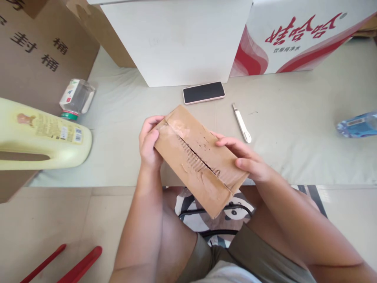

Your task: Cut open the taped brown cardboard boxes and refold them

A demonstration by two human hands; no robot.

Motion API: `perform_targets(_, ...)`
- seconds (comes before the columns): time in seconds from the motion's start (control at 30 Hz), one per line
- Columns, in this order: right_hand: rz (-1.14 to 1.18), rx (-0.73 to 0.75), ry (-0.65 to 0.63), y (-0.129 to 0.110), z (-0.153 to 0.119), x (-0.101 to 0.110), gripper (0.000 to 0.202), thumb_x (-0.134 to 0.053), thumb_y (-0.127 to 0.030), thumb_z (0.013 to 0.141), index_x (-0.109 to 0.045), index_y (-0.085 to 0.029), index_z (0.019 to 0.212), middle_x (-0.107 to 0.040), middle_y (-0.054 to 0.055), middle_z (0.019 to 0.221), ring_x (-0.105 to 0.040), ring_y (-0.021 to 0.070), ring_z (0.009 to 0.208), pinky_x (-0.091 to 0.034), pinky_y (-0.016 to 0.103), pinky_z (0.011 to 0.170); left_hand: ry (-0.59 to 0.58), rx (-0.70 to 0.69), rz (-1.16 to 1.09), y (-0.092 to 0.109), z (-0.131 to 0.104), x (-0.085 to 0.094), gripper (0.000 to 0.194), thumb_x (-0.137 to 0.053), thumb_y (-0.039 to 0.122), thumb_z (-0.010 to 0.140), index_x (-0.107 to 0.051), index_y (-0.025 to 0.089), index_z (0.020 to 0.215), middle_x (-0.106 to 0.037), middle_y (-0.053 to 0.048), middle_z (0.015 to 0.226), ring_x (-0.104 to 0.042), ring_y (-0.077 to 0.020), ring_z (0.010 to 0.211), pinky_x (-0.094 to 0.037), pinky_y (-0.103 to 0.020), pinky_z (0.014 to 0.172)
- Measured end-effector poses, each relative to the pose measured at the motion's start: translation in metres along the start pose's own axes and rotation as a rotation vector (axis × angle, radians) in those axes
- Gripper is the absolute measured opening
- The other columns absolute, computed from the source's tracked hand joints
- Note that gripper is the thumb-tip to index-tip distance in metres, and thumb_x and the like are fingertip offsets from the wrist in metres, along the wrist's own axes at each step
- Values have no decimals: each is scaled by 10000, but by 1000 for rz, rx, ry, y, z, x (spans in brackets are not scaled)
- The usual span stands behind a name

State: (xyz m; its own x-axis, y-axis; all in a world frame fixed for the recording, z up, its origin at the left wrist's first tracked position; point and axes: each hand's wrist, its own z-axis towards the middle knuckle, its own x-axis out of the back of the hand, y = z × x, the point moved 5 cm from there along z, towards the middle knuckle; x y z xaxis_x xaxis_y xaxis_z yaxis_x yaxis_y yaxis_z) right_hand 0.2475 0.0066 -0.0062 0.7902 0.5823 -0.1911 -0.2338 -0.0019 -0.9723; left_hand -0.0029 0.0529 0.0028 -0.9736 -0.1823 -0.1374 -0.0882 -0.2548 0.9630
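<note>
Cardboard box (pixel 203 151), gripped by left hand (pixel 150 143) and right hand (pixel 249 158) (neither is nearer), slants lengthwise far-left to near-right.

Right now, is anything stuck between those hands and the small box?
No, nothing visible: the left hand and right hand touch the small box directly. The phone and cutter lie beyond it, not between.

The brown oblong cardboard box (pixel 188 173) looks matt, its torn strip (pixel 193 158) rough and ridged; the black rectangular phone screen (pixel 204 93) looks smooth, glossy; the pale greenish cloth (pixel 294 122), matt.
</note>
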Motion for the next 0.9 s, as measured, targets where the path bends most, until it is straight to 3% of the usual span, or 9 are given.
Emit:
perform_targets(0.33, 82, -19, 53, 3, 1, -2, 431, -686, -537, 844, -633, -324, 1215, -466, 32, 1623, -533, 334, 1423, -521, 566, 1067, -23, 54, -48, -3, 4, -1, 337, -663, 475, 693, -656, 229, 923, -651, -68, 948, -629, -249, 877, -512, -376, 795)
perform_targets(0.5, 80, -7, 132, 3, 0, -7, 413, -670, -564, 826, -615, -316, 1152, -529, 32, 1553, -585, 358, 1347, -527, 619, 1039, -42, 53, -16, -4, 2, -1, 335, -649, 502, 749, -647, 226, 939, -645, -69, 938, -638, -264, 905, -513, -391, 816)
perform_targets(0.67, -3, -7, 203, 0, -6, -10, 391, -608, -570, 855, -607, -322, 1158, -632, 45, 1420, -657, 344, 1246, -566, 586, 986, -67, 23, -16, -4, 2, -2, 269, -630, 464, 801, -660, 232, 934, -661, -46, 937, -639, -226, 861, -518, -372, 810)
perform_targets(0.8, -432, -117, 514, 10, -18, 23, 499, -376, -624, 931, -608, -299, 1231, -670, 91, 1349, -628, 326, 1290, -495, 578, 1093, -115, 18, 5, -3, 3, -4, 202, -587, 398, 834, -640, 235, 941, -669, -34, 948, -646, -214, 887, -523, -365, 839)
perform_targets(0.9, -895, -225, 724, 14, -24, 55, 473, -504, -525, 870, -647, -240, 1220, -590, 150, 1453, -491, 371, 1429, -335, 623, 1212, -145, 8, 45, 0, 2, -4, 171, -552, 362, 866, -623, 233, 953, -683, -38, 986, -660, -218, 930, -528, -368, 859)
